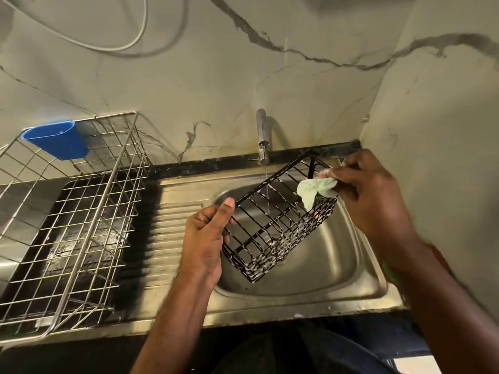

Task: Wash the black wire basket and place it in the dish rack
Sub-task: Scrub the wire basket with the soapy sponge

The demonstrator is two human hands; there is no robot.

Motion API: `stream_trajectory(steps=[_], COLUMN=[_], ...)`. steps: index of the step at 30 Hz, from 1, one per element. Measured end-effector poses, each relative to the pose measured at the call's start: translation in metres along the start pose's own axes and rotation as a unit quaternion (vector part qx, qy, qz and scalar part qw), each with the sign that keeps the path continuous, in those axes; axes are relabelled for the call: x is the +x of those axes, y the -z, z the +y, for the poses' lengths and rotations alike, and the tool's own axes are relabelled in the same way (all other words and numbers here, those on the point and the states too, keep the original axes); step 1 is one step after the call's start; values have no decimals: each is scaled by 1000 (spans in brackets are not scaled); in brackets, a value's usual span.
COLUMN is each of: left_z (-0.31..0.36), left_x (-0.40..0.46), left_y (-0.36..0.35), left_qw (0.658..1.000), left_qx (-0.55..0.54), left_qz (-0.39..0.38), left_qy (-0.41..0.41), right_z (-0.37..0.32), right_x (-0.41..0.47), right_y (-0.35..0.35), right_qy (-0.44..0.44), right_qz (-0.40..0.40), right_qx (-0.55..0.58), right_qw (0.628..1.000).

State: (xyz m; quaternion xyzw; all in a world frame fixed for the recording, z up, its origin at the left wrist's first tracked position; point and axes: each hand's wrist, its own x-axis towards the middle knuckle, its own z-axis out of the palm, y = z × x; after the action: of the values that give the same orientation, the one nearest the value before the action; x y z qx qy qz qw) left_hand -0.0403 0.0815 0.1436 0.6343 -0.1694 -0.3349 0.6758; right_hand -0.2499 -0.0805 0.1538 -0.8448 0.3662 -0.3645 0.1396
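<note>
The black wire basket hangs tilted over the steel sink, with white suds along its lower side. My left hand grips its near left end, thumb on the top wire. My right hand pinches a pale green soapy cloth against the basket's far right rim. A thin stream of water falls from the tap through the basket. The silver wire dish rack stands to the left on the drainboard.
A blue plastic cup holder hangs on the dish rack's back edge. The ribbed drainboard lies between rack and sink. A marbled wall rises behind and at the right. White cables hang at the upper left.
</note>
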Motion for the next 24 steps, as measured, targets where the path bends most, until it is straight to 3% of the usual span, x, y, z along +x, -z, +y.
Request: stream_trajectory(steps=[4,13,16,24], left_z=[0,0,-2,-4], left_x=[0,-1,0,3], left_y=[-2,-3,-3,2], left_qw=[1000,999,999,998], left_qx=[-2,-25,-23,-47], left_qz=[11,22,23,42], left_qy=[-11,-8,-6,4], right_z=[1,-17,-20,-15], right_x=[3,-8,-8,-9], right_y=[-1,-14,-23,-19], right_qy=[2,-41,-58,-43], right_qz=[15,-47,-30,-7], right_qx=[18,15,-39,27], right_qw=[1000,998,997,999])
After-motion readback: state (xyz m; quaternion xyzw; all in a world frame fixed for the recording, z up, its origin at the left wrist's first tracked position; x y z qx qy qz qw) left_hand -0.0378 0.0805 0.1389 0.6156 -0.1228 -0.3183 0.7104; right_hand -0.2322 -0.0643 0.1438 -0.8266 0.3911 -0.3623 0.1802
